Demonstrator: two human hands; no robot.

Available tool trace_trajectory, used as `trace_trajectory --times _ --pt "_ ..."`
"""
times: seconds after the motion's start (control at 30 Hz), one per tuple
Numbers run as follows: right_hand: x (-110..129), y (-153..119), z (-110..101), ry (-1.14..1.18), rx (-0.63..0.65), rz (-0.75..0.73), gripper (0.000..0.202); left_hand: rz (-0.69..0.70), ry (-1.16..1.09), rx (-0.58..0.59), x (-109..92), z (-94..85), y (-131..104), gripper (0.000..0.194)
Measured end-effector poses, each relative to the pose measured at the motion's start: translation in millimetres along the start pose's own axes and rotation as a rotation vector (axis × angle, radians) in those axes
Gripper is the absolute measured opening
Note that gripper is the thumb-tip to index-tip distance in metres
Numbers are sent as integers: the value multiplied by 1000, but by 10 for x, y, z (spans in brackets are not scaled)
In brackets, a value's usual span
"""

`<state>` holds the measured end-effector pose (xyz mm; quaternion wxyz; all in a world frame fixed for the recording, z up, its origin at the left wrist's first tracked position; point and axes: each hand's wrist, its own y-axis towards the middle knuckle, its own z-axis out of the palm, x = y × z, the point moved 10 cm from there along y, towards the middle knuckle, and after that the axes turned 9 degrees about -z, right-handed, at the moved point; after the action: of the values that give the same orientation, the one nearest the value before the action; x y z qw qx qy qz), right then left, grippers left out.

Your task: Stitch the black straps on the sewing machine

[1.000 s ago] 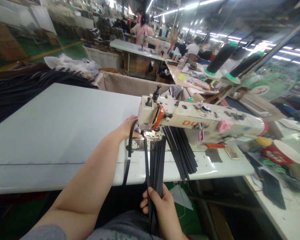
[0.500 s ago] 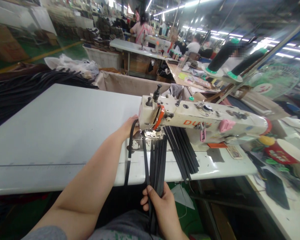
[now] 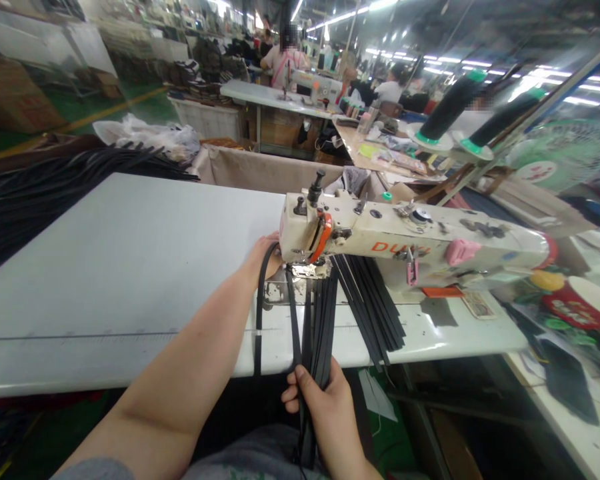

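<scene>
A white sewing machine (image 3: 365, 240) stands on the pale worktable. My right hand (image 3: 323, 400) is closed around a bundle of narrow black straps (image 3: 323, 327) at the table's front edge. Its thumb presses on one strap (image 3: 294, 313) that runs up to the presser foot. My left hand (image 3: 269, 257) reaches behind the machine head, and its fingers are mostly hidden there. A black strap loop (image 3: 259, 320) curves past that hand and drops over the table edge. Under the machine arm lies a second group of black straps (image 3: 373, 307).
A large heap of black straps (image 3: 55, 190) lies at the left, beside a clear plastic bag (image 3: 147, 137). Two black thread cones (image 3: 453, 110) stand at the right near a green fan (image 3: 563, 160). A red and white tub (image 3: 580, 303) is at far right. People sit at machines farther back.
The view has shifted slightly, so the machine appears a little further right and lower. Both hands keep nearly the same places, and the right still grips the straps.
</scene>
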<state>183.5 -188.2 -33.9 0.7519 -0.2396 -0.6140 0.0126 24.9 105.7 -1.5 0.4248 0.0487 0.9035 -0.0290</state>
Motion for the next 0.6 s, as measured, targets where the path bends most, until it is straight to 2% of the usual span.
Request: trace_trajectory --times 0.23,0.53,0.6 --pt "71 -4 46 16 -24 5 70 -18 -57 -26 37 -34 -1 22" --pt "106 -3 46 16 -24 -6 67 31 -67 -67 -15 -85 -18 35" --pt "100 -1 45 15 -25 -13 68 49 -44 -17 -22 -44 8 38"
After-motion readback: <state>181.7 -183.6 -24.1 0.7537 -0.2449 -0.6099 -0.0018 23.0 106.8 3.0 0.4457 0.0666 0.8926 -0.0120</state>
